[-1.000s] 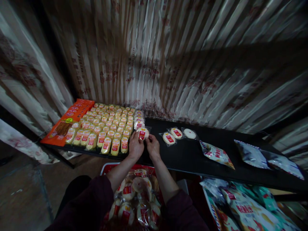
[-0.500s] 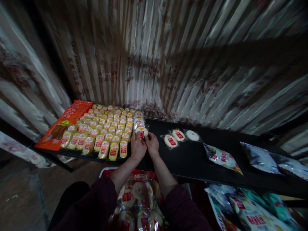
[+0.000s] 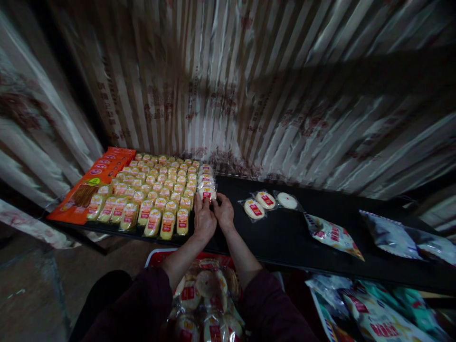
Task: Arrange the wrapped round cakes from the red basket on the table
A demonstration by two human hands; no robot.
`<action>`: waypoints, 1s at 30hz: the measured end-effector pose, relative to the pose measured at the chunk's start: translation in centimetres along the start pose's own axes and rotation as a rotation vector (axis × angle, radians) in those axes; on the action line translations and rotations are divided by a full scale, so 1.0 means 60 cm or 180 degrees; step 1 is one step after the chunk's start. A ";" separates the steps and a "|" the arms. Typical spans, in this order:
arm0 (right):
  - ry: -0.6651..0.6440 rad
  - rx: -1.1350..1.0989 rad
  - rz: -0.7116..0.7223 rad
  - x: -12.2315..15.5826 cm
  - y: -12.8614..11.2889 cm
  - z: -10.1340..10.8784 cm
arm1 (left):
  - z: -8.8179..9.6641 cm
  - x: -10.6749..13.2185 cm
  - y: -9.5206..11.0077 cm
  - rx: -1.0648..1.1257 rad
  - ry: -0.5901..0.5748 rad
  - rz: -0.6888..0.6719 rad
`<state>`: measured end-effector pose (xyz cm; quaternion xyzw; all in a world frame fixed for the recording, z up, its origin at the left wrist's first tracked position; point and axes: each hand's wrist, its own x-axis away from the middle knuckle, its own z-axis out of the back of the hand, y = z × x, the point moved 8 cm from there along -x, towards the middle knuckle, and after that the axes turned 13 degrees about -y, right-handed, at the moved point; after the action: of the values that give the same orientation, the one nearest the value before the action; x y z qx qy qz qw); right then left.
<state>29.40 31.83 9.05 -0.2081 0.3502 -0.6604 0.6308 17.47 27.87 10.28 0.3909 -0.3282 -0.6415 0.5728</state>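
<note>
My left hand (image 3: 204, 219) and my right hand (image 3: 224, 212) lie side by side on the black shelf (image 3: 285, 232), fingers pointing away. Both sets of fingertips press a round wrapped cake with a red label (image 3: 207, 193) at the near end of a short stack of such cakes. The fingers look fairly straight, held on the wrapper's near edge. To the left, several rows of yellow packets with red labels (image 3: 156, 190) fill the shelf.
Orange flat packs (image 3: 96, 178) lie at the far left of the shelf. Three loose round cakes (image 3: 265, 202) sit right of my hands, then snack bags (image 3: 333, 232). A red basket of wrapped cakes (image 3: 206, 294) rests below my arms. Striped sheeting hangs behind.
The cake was held up between both hands a second ago. It has gone forward and down onto the shelf against the stack, and my fingers have flattened onto it.
</note>
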 end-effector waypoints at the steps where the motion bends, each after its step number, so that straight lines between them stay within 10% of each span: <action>1: -0.0025 -0.0007 -0.0011 0.000 -0.001 -0.001 | -0.001 0.000 -0.001 -0.0016 -0.0020 0.0016; 30: -0.0104 -0.0096 0.0094 0.013 -0.005 -0.006 | -0.025 0.010 -0.014 -0.1276 -0.0117 -0.0405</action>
<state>28.86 31.15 8.90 -0.2232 0.3528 -0.6422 0.6429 18.37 27.40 8.75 0.2773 -0.1790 -0.7358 0.5913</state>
